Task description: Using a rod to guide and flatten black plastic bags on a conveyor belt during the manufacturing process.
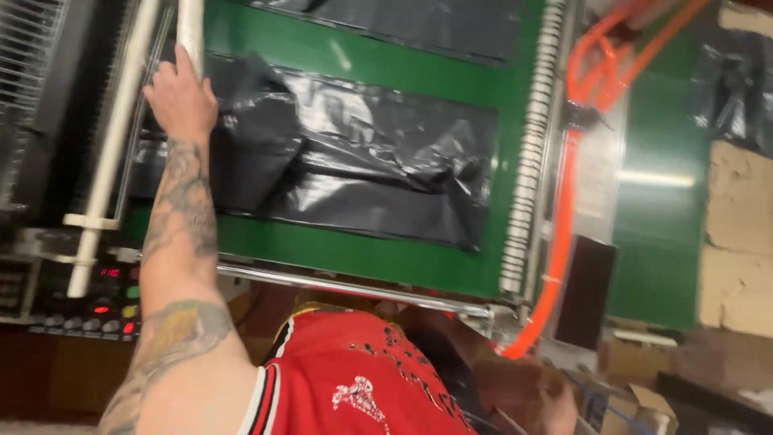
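Left hand (181,97) on white tube (191,32), beside crinkled glossy black plastic sheet (362,161).

Dim, tilted head view with motion blur and bright glare patches

Light comes from overhead and falls unevenly: the black plastic sheet (354,161) throws back white sheen along its creases, and a pale streak of glare lies across the green panel (656,179) at the right. The top left corner and the lower left under the control panel (80,302) sink into near black shadow, where small red lamps glow. The whole frame is soft; the left hand (181,97), the red jersey (346,379) and the orange hoses (564,242) are smeared, and the bottom right is murky and unreadable.
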